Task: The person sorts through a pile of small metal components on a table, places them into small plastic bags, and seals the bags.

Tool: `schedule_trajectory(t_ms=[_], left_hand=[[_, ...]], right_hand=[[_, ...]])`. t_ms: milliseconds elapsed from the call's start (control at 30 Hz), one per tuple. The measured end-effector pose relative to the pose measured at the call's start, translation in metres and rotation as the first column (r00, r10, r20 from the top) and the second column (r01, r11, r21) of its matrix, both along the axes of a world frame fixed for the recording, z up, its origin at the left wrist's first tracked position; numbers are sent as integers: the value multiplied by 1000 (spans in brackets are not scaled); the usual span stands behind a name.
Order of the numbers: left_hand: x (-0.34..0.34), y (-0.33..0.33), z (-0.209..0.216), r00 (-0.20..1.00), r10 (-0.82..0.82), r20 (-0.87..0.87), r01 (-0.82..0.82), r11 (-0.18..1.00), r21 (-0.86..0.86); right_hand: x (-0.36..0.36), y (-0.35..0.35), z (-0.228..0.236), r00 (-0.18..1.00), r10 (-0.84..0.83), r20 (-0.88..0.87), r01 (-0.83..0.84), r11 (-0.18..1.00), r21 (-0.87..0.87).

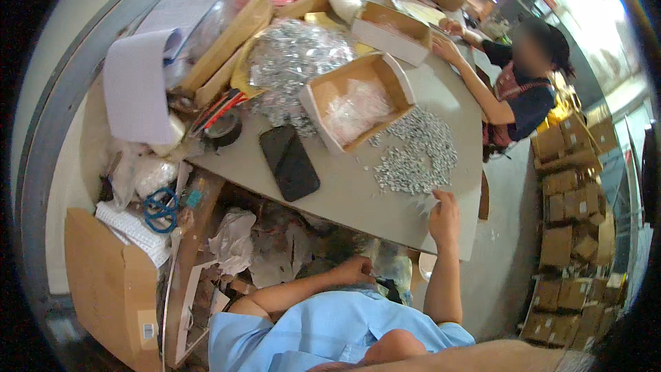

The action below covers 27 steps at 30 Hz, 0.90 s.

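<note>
My right hand (445, 215) is over the table's near edge, just below a spread pile of small silvery metal pieces (420, 155). Its fingers are bent and slightly apart, and I see nothing between them. Low in front of my body, below the tabletop, is my left hand (352, 271). Its fingers are curled closed, and whatever they may hold is hidden. Beside the metal pieces stands an open cardboard box (319, 114) with clear plastic bags (358, 107) inside. A black phone (289, 163) lies on the table (358, 189) to the left.
Behind the box is a heap of small clear bags with silvery contents (296, 55). Tape (224, 131), papers (138, 86) and blue-handled scissors (160, 210) are at the left. A co-worker (516, 96) sits at the far right, near stacked cartons (561, 234). Crumpled plastic (234, 238) fills the space under the edge.
</note>
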<state>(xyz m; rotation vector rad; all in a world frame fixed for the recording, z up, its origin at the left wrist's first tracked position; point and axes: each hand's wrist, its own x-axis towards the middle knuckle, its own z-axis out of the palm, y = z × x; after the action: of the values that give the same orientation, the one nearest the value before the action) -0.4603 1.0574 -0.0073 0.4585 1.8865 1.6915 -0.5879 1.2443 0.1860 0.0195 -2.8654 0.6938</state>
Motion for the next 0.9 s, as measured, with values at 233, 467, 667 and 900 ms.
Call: schedule_trajectory(t_ms=[233, 467, 667, 900], left_hand=[[-6, 5, 11, 993, -100, 56, 106, 987, -121], [-14, 8, 87, 979, -92, 179, 131, 968, -215], [-4, 16, 67, 986, 47, 157, -39, 998, -54], [8, 26, 29, 999, 26, 36, -18, 976, -219]], right_hand=[[-5, -12, -24, 993, 59, -103, -61, 998, -13], [1, -23, -19, 959, 267, -90, -272, 961, -42], [37, -12, -12, 926, 367, -83, -375, 917, -134], [46, 4, -9, 963, 263, -52, -267, 920, -285]])
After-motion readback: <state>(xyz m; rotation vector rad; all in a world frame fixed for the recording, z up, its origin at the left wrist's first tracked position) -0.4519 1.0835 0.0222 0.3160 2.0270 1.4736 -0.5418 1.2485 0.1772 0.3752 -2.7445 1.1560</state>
